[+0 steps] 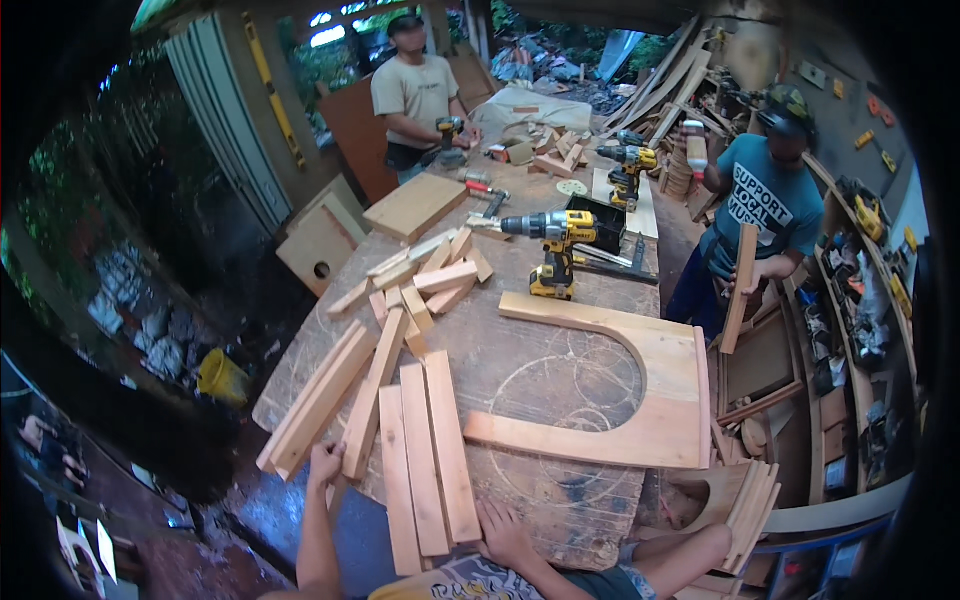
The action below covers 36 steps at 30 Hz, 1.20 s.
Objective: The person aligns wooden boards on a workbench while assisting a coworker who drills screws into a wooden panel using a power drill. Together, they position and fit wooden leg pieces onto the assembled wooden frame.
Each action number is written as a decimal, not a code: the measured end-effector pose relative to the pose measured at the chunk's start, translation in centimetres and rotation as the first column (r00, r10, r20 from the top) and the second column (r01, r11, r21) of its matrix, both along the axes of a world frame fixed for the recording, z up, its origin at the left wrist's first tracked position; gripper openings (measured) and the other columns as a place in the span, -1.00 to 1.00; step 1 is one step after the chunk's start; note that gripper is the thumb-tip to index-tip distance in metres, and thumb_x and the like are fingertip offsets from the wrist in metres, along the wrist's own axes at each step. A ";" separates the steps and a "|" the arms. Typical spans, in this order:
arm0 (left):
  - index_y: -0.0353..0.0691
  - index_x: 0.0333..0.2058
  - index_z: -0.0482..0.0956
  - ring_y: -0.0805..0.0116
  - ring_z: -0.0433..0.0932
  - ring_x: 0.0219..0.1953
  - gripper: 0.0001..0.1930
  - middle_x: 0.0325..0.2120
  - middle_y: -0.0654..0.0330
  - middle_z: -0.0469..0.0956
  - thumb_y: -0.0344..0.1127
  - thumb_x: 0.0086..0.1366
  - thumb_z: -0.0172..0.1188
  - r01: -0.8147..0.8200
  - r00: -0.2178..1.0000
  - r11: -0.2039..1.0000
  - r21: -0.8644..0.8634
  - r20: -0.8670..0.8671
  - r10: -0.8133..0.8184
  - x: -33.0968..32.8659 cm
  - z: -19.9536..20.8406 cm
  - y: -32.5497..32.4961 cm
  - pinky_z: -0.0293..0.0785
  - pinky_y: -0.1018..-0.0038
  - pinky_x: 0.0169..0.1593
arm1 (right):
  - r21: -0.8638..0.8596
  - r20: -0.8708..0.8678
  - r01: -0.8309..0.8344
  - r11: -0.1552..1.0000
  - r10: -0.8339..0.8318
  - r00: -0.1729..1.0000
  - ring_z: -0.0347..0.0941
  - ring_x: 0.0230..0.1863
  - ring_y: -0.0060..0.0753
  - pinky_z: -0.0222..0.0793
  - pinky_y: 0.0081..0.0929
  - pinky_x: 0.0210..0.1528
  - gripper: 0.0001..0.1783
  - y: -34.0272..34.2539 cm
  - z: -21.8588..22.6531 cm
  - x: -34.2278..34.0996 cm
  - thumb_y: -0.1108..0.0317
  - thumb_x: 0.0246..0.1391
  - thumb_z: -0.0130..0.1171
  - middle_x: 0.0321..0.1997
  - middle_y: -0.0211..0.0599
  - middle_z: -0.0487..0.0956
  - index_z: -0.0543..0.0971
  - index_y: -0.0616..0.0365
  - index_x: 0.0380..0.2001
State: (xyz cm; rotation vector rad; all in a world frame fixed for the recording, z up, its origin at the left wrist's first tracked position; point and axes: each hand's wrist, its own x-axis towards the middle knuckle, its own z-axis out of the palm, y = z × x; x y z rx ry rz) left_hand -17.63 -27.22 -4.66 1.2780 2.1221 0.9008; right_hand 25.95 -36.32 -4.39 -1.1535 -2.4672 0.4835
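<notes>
My left hand (325, 464) is at the near left of the workbench (440, 330), its fingers curled at the near end of a long wooden strip (378, 390). The underside of that grip is hidden. My right hand (503, 530) lies with fingers outstretched beside the near end of three wooden strips (428, 465) set side by side, and holds nothing. Left of my left hand rest two more long strips (315, 400). Beyond them is a loose pile of short wooden blocks (440, 275). A U-shaped wooden panel (665, 390) lies flat to the right.
A yellow-black cordless drill (555, 250) stands mid-bench, with another drill (628, 175) farther back. A thick board (415, 207) lies at the far left edge. One person (415, 95) stands behind the bench; another (765, 200), at right, holds a bottle and a wooden strip.
</notes>
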 end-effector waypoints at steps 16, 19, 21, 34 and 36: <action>-0.23 -0.10 0.62 -0.13 0.60 -0.14 -0.61 -0.26 -0.11 0.63 -0.21 0.10 0.38 -0.093 0.923 0.952 -0.291 -0.384 -0.028 1.6 5.3 -13.2 0.51 0.15 -0.02 | 0.002 -0.079 -0.050 0.999 0.050 0.996 0.24 0.32 0.16 0.09 0.00 0.34 -0.14 1.6 0.2 -1.1 -0.03 0.03 0.22 0.27 0.18 0.36 0.31 0.49 0.20; -0.26 -0.13 0.62 -0.14 0.62 -0.21 -0.66 -0.33 -0.13 0.63 -0.25 0.14 0.34 -0.204 0.950 0.965 -0.167 -0.273 0.153 2.4 4.0 -13.2 0.51 0.15 -0.10 | 0.010 -0.053 -0.044 0.999 0.045 0.998 0.23 0.33 0.14 0.10 -0.01 0.33 -0.14 1.3 -0.2 -0.4 -0.02 0.03 0.23 0.28 0.18 0.36 0.31 0.47 0.21; -0.28 -0.14 0.62 -0.15 0.62 -0.25 -0.70 -0.36 -0.14 0.62 -0.27 0.18 0.29 -0.200 0.944 0.978 -0.055 -0.277 0.177 2.8 4.4 -12.6 0.51 0.14 -0.16 | -0.003 -0.048 -0.056 0.998 0.055 0.997 0.20 0.36 0.09 0.08 -0.03 0.35 -0.14 1.4 -0.3 -0.2 0.01 0.02 0.22 0.29 0.16 0.34 0.30 0.45 0.23; -0.31 -0.11 0.63 -0.16 0.60 -0.14 -0.64 -0.25 -0.19 0.62 -0.21 0.17 0.27 -0.148 0.932 0.979 0.143 -0.310 0.186 2.8 5.1 -1.9 0.50 0.13 -0.06 | 0.004 -0.005 -0.100 0.995 0.100 0.995 0.21 0.36 0.08 0.10 -0.03 0.35 -0.16 1.4 -0.2 0.1 0.03 0.04 0.23 0.31 0.13 0.33 0.30 0.42 0.24; -0.28 -0.08 0.63 -0.17 0.59 -0.10 -0.62 -0.21 -0.21 0.61 -0.18 0.18 0.27 -0.154 0.945 0.982 0.106 -0.274 0.178 3.8 4.9 0.4 0.47 0.11 0.00 | 0.012 -0.079 -0.015 1.000 0.016 0.997 0.21 0.36 0.08 0.10 -0.03 0.35 -0.17 1.0 -0.3 0.0 0.04 0.02 0.24 0.31 0.13 0.34 0.31 0.42 0.23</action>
